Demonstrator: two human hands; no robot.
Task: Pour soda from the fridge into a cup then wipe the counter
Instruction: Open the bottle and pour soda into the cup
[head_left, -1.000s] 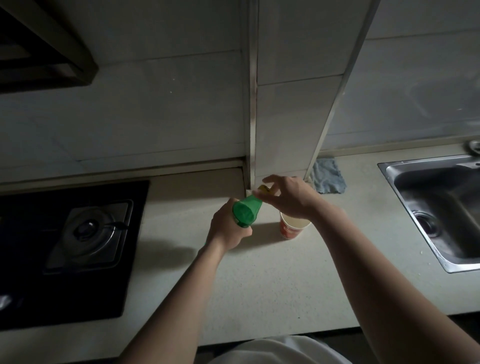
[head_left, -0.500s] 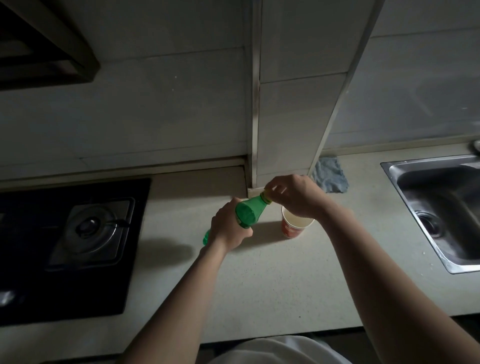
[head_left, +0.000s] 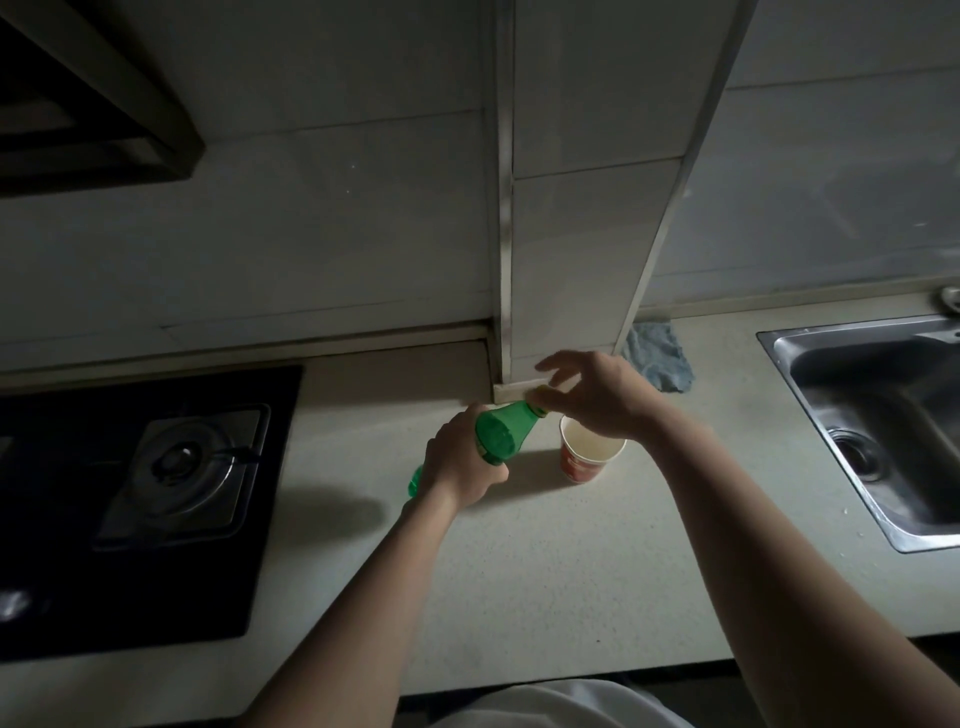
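A green plastic soda bottle (head_left: 501, 432) is tilted over the pale counter (head_left: 519, 561), neck pointing up and right. My left hand (head_left: 460, 467) grips its body. My right hand (head_left: 597, 397) pinches the yellow cap (head_left: 540, 402) at the neck, with the other fingers spread. Just right of the bottle, under my right hand, stands a red and white paper cup (head_left: 584, 457), upright with its mouth open. A blue-grey cloth (head_left: 657, 358) lies crumpled by the wall behind the cup.
A black gas hob (head_left: 156, 493) with a burner fills the left of the counter. A steel sink (head_left: 883, 426) is set in at the right. A tiled column (head_left: 571, 234) juts out just behind the hands. A range hood (head_left: 78, 104) hangs upper left.
The bottle's neck has swung up and right toward the cup. My right hand stays at the cap and its fingers have spread out again.
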